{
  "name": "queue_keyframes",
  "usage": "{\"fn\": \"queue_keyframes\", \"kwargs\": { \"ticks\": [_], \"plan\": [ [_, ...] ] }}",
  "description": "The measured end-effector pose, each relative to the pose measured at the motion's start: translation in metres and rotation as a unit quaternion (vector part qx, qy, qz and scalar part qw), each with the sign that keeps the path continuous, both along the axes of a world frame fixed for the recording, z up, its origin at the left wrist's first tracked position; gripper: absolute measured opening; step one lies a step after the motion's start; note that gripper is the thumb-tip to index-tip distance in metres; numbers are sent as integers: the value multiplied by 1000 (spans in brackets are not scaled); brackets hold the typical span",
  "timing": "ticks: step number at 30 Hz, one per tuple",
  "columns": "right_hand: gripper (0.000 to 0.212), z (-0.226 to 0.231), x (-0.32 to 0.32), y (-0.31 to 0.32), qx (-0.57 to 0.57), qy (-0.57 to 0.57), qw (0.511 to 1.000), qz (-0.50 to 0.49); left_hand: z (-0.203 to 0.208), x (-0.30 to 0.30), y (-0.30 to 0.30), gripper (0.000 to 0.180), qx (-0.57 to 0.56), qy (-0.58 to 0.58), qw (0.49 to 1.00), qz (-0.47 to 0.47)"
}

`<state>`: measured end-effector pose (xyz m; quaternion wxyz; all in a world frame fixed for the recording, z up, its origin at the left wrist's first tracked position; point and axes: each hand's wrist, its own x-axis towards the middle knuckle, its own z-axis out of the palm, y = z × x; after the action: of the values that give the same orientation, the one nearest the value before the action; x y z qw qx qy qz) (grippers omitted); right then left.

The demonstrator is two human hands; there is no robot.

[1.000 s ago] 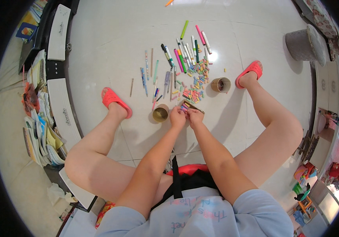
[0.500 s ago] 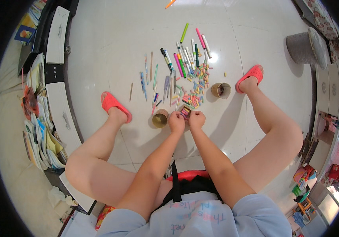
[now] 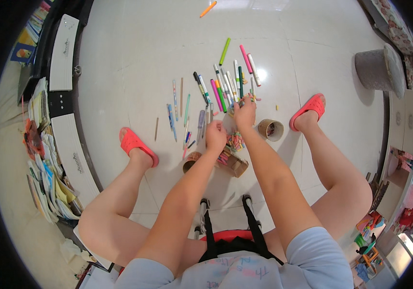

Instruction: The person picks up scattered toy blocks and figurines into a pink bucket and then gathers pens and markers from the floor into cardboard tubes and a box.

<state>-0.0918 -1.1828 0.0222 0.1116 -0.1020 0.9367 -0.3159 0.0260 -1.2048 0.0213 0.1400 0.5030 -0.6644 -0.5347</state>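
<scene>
My right hand reaches in over the far part of the chalk pile, its fingers stretched out and apart among small pastel pieces beside the markers. My left hand is nearer to me, its fingers curled together; what they hold, if anything, is hidden. Below it, a small cardboard box lies on the floor with chalk pieces at its mouth. More short chalk pieces show between my two arms. Left of the box a brown cup is partly covered by my left forearm. Another brown cup lies tipped to the right of my right wrist.
White markers, a green marker and pink ones lie beyond my hands. Pencils and pens are spread to the left. An orange marker lies far off. My feet in red slippers flank everything; a grey stool stands at the right.
Both hands have left the box, which now lies on the floor nearer to me. My right hand has moved away over the chalk, and my left hand a little forward.
</scene>
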Motion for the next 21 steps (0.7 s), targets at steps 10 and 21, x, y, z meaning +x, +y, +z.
{"fn": "queue_keyframes", "kwargs": {
  "ticks": [10,21],
  "plan": [
    [21,-20,-13,3,29,-25,995,95,-35,-57,-40,22,-123,-50,983,-124],
    [18,-22,-9,19,26,6,990,140,-31,-70,-36,20,-130,-139,968,-161]
  ]
}}
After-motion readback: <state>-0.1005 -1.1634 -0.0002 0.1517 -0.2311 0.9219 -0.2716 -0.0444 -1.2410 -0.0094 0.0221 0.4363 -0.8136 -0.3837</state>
